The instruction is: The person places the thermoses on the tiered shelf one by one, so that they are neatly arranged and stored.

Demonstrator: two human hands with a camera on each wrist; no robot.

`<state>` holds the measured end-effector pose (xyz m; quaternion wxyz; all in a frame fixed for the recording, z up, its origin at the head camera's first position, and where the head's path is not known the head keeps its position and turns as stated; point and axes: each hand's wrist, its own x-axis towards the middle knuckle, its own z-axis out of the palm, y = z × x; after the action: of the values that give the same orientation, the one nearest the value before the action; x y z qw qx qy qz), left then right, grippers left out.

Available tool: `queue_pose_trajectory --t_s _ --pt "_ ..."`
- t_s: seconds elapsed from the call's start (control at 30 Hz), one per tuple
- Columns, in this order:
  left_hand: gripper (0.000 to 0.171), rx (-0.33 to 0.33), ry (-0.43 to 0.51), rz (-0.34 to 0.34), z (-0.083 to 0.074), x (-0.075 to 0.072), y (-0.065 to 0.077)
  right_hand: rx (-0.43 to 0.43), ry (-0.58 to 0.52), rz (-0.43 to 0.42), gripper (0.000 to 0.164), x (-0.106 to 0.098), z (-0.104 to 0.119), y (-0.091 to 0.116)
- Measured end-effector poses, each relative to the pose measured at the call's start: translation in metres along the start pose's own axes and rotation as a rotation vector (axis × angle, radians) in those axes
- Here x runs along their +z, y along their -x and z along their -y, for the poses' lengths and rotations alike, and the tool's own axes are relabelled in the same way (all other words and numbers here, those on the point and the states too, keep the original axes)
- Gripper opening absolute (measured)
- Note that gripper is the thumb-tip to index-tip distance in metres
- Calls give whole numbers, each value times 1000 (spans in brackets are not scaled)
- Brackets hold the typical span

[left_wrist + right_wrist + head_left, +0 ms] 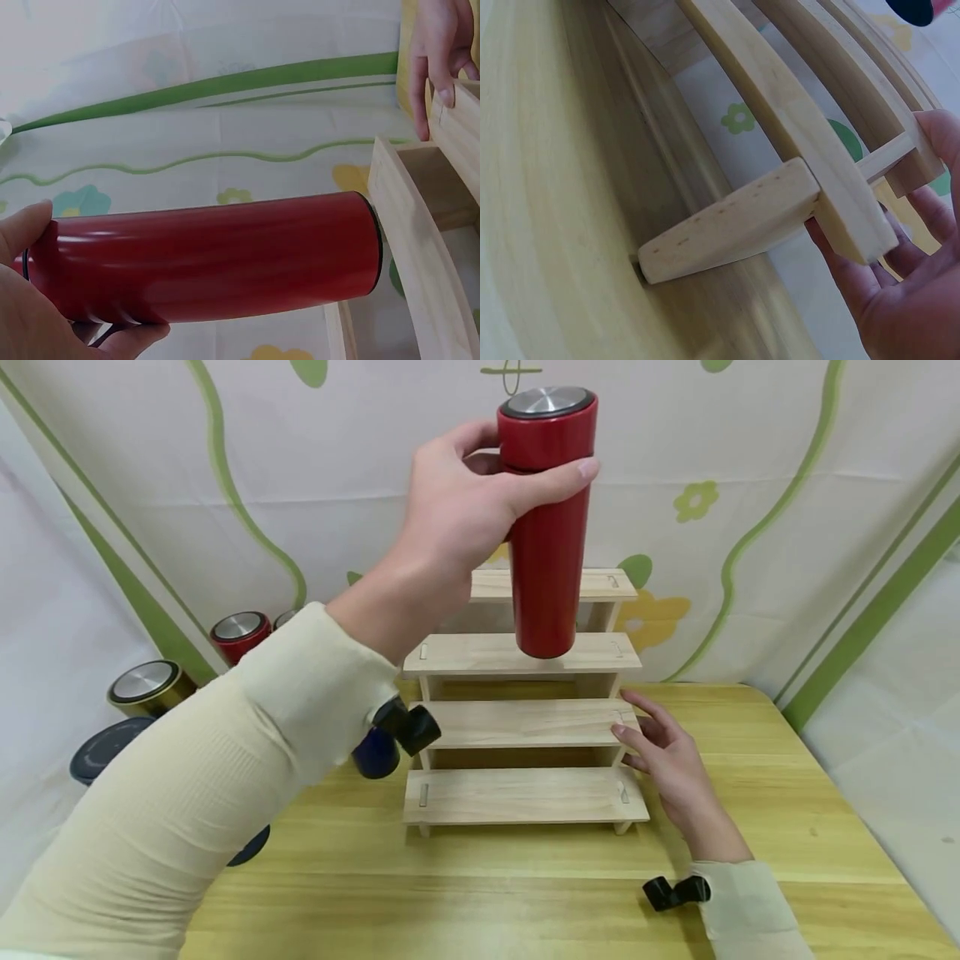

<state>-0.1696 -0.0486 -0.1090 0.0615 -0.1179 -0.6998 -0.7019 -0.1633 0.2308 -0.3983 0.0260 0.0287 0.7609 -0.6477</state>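
A red thermos flask with a brushed-metal lid top is held in the air by my left hand. The thumb lies across its front below the lid seam, and the fingers go round behind. In the left wrist view the flask lies across the picture, its base towards the wooden shelf. Below and behind it stands a four-step wooden display shelf on the table. My right hand grips the shelf's right end, thumb on the second step from the bottom. In the right wrist view its fingers curl round the step's end.
On the left, partly behind my left sleeve, stand another red flask, a gold flask and a dark-lidded one. A dark blue cylindrical thing is beside the shelf's left side. A patterned cloth hangs behind the wooden table.
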Motion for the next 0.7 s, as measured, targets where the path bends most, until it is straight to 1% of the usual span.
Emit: queue_pose_trajectory --t_s 0.17,0.43,0.6,0.7 --pt "51 5 -32 -11 0 8 -16 1 0 0 67 -1 0 1" --pt "51 -4 -29 -18 -5 23 -44 -5 -10 9 67 0 0 2" --pt "55 -12 -67 -30 -8 32 -56 -7 -12 3 67 -1 1 3" --pt "54 -17 -71 -44 -9 37 -62 -5 -12 4 67 -1 1 4"
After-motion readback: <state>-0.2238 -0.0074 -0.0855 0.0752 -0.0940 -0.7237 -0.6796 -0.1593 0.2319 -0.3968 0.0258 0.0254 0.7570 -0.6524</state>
